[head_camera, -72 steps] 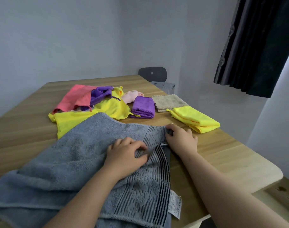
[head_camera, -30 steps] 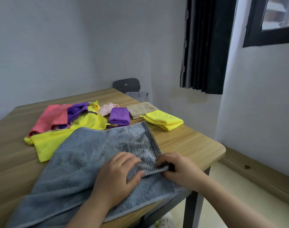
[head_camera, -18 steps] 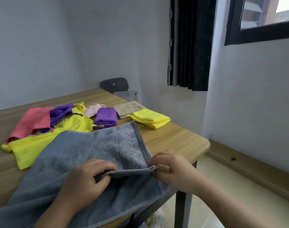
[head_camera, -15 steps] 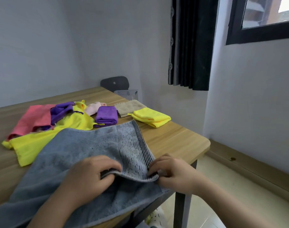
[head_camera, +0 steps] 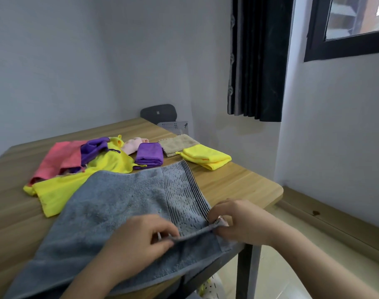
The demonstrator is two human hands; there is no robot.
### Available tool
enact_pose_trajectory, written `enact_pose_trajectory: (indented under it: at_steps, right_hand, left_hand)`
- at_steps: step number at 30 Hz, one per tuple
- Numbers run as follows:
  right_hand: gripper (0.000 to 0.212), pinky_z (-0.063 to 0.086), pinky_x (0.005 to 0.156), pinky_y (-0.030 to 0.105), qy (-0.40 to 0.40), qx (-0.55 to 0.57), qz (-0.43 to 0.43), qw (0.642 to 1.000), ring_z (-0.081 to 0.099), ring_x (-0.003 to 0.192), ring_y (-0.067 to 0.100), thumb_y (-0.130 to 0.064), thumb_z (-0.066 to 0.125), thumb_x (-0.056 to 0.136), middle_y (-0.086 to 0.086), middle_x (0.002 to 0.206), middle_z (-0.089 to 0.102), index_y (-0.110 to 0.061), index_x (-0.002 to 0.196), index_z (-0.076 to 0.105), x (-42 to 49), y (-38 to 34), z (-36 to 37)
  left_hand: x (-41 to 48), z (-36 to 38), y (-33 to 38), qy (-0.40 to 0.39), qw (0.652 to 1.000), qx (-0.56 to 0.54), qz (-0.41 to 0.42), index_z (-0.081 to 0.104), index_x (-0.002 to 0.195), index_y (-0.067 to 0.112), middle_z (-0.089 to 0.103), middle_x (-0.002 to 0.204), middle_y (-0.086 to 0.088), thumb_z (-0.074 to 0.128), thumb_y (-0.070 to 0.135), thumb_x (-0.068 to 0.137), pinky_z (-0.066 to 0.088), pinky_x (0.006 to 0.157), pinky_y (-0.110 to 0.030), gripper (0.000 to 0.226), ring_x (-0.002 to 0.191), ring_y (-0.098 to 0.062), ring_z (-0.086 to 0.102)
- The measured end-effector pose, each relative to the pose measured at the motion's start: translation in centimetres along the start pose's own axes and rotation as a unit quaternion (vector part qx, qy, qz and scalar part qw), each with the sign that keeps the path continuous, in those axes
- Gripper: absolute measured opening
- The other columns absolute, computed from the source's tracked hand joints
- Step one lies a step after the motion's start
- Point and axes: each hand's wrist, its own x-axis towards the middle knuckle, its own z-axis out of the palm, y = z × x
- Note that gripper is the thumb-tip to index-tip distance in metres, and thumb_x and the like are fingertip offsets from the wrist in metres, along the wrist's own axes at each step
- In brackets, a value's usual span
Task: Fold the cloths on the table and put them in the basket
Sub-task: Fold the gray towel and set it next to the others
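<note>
A large grey towel [head_camera: 123,203] with a dark striped border lies across the near corner of the wooden table [head_camera: 238,186]. My left hand [head_camera: 141,240] pinches its near folded edge. My right hand [head_camera: 238,221] pinches the same edge at the striped corner, by the table's edge. Behind lie folded cloths: a yellow one [head_camera: 205,157], a purple one [head_camera: 149,155] and a beige one [head_camera: 178,143]. Unfolded pink [head_camera: 57,160], purple [head_camera: 93,146] and yellow [head_camera: 80,180] cloths lie in a heap at the left. A grey basket [head_camera: 173,126] shows beyond the table's far edge.
A dark chair back [head_camera: 158,112] stands behind the table by the wall. A black curtain [head_camera: 257,57] and a window [head_camera: 354,22] are at the right. The table's right edge drops to a tiled floor [head_camera: 281,283].
The view swung right. Both hands drew the towel's striped end back toward me and now pinch its near edge, lifted slightly off the layer below.
</note>
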Motion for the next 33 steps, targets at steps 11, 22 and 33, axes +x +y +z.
enact_pose_trajectory:
  at_steps: [11,22,33]
  right_hand:
    - [0.034,0.039,0.095,0.034,0.054,-0.066,0.002,0.996,0.050,0.108,0.011,-0.049,0.042,0.093,-0.008,0.114,0.061,-0.026,0.108,0.063,0.3,-1.8,0.0]
    - [0.026,0.029,0.098,0.038,0.083,-0.187,0.049,0.978,0.045,0.119,0.027,-0.032,0.039,0.094,0.003,0.126,0.055,-0.019,0.113,0.052,6.7,-5.0,4.1]
    - [0.050,0.008,0.114,0.038,-0.029,-0.119,0.029,0.992,0.010,0.144,0.014,-0.055,0.030,0.095,-0.012,0.155,0.018,-0.042,0.143,0.025,8.8,-5.0,7.0]
  left_hand:
    - [0.1,1.2,0.2,-0.122,0.991,-0.059,-0.018,0.062,0.084,0.061,0.064,0.083,0.028,0.060,0.051,0.073,0.042,0.073,-0.007,0.015,0.082,0.009,0.060]
    - [-0.9,1.1,-4.5,-0.177,0.930,0.185,-0.265,0.006,0.143,0.052,-0.005,0.156,0.020,-0.004,0.073,0.068,0.006,0.116,-0.048,0.078,0.146,-0.010,-0.005]
    - [-7.3,-2.3,-5.3,-0.190,0.911,0.190,-0.314,-0.017,0.134,0.055,-0.014,0.155,0.015,-0.033,0.090,0.011,-0.001,0.118,-0.033,0.128,0.145,-0.016,-0.012]
